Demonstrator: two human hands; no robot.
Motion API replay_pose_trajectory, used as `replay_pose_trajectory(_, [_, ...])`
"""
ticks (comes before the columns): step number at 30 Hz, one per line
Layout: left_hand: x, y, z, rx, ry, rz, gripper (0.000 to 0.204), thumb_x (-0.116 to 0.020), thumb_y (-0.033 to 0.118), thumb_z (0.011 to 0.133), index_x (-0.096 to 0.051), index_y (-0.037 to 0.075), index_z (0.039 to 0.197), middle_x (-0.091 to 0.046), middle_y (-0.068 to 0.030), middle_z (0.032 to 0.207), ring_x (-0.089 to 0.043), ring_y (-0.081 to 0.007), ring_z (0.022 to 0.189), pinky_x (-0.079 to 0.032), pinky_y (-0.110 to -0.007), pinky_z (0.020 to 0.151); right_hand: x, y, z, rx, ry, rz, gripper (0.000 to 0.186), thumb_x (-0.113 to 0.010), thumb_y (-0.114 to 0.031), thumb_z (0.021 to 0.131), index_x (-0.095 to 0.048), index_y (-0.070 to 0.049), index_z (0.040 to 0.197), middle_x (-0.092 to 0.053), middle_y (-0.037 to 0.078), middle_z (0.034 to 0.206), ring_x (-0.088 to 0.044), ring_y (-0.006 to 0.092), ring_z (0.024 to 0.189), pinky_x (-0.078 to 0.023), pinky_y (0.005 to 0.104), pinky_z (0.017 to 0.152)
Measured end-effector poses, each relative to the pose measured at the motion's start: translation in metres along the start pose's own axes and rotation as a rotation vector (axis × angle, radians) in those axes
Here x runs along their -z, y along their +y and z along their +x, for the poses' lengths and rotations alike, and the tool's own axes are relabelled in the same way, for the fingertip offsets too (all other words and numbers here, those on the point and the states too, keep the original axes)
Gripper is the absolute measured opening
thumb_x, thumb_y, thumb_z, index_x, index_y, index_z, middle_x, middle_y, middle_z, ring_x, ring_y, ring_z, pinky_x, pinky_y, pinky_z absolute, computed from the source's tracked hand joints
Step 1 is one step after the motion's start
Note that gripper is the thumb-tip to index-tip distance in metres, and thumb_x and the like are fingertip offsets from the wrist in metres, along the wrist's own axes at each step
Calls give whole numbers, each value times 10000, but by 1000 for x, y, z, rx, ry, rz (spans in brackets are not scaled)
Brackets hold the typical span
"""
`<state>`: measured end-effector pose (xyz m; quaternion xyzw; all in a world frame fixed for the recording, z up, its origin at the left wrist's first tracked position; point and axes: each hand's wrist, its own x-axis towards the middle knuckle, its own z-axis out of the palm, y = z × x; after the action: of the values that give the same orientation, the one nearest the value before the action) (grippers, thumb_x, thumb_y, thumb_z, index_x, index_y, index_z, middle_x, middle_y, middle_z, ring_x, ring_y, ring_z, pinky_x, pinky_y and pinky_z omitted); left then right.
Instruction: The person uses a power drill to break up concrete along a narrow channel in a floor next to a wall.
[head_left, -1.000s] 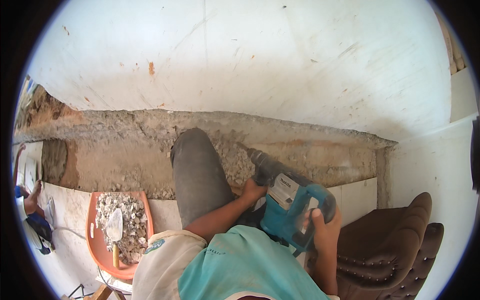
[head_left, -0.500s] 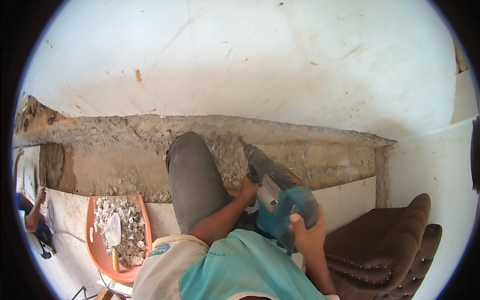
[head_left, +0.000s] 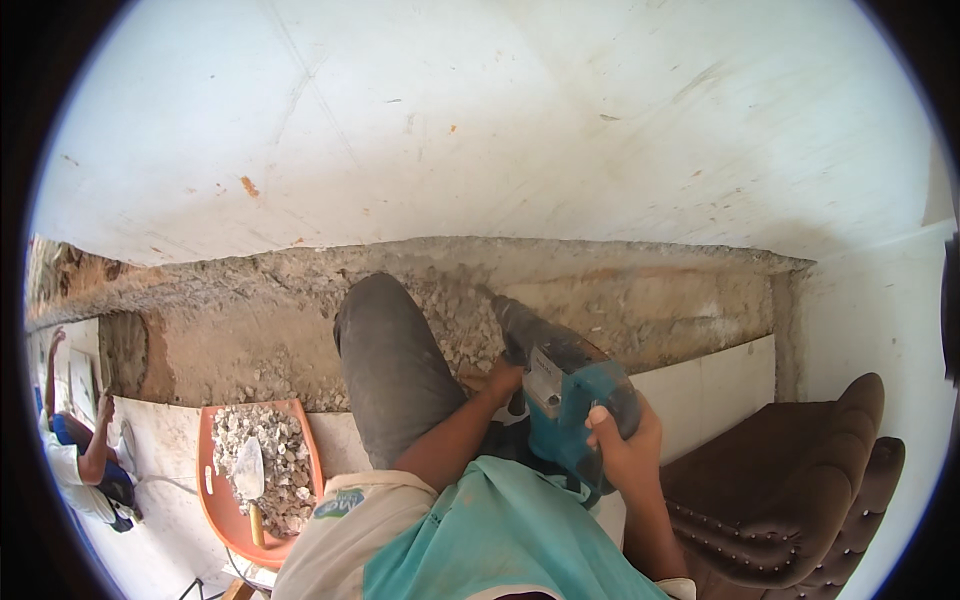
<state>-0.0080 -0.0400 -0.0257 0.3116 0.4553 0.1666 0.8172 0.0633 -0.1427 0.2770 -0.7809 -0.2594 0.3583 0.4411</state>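
Note:
A teal and black rotary hammer drill (head_left: 568,385) points forward, its bit among broken concrete (head_left: 450,315) along the chipped base of the white wall (head_left: 480,120). My left hand (head_left: 500,375) is closed on its front side handle, partly hidden by the tool. My right hand (head_left: 630,450) is wrapped round the rear handle, thumb on top. My grey-trousered knee (head_left: 385,365) is bent beside the drill, over the exposed strip of rough floor (head_left: 670,300).
At lower left, an orange plastic tub (head_left: 210,485) holds rubble and a trowel (head_left: 250,465). A co-worker (head_left: 75,460) crouches at far left near a cable (head_left: 165,480). A brown tufted upholstered seat (head_left: 760,470) stands at lower right, beside white tiles (head_left: 700,370) and the side wall (head_left: 860,310).
The drill and my right hand have shifted slightly left and tilted more steeply, both hands still gripping it. The view has shifted slightly; the co-worker's raised arm shows more.

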Motion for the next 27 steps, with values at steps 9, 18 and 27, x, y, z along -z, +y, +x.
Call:
replay_pose_trajectory(9, [-10,8,-38,-99,-98,-104,397,-676,135,850,-587,-31,1200,-663,-122,1086,-631,-217,954,-489,-360,829,9,-1,-52,86,68,-28,421,-765,-331,838,-608,13,1021,-635,44,835,-582,115,765,-488,274,702])
replay_pose_trajectory(18, [-9,40,-106,-414,-77,211,406,-701,14,801,-600,-8,1194,-668,-117,1131,-640,-232,1037,-489,-350,917,32,9,-125,156,-21,108,488,-831,-291,773,-593,46,1032,-693,72,838,-629,102,747,-515,269,689])
replay_pose_trajectory(27, [-10,49,-122,-490,-164,112,382,-733,31,801,-610,-5,1161,-681,-101,1099,-648,-208,1010,-512,-335,885,51,26,-139,207,-138,-16,619,-832,-412,768,-558,59,1062,-672,84,844,-629,121,749,-516,278,696])
